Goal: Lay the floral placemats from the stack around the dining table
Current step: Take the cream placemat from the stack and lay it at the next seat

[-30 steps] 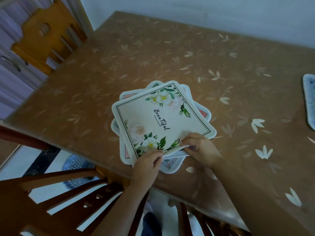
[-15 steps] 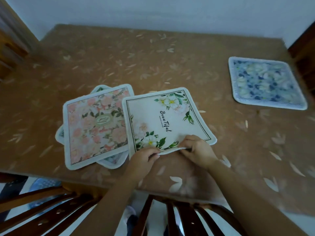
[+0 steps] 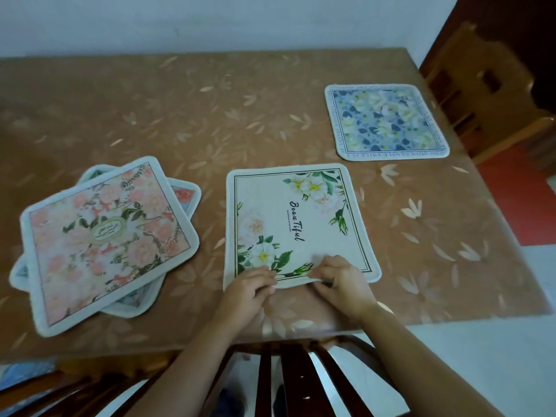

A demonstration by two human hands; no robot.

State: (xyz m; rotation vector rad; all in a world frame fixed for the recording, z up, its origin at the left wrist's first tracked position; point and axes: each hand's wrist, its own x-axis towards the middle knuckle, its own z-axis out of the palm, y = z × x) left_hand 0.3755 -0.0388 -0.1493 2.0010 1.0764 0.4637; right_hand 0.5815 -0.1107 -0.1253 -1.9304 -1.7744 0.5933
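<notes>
Home dining room: a dining table (image 3: 210,121) covered with a brown, leaf-patterned cloth (image 3: 421,236) stands against a plain white wall (image 3: 240,22). A dark wooden chair (image 3: 288,383) stands at the near edge and a lighter wooden chair (image 3: 481,94) at the right end. A cream placemat (image 3: 301,218), a blue placemat (image 3: 385,121) and a stack of placemats (image 3: 105,236), all floral, lie on the table.

Left hand (image 3: 249,285) and right hand (image 3: 341,281) pinch the near edge of the cream placemat (image 3: 296,219), apparently lifted slightly off the surface (image 3: 210,115); the stack (image 3: 102,236) lies left, a blue placemat (image 3: 385,121) far right.
</notes>
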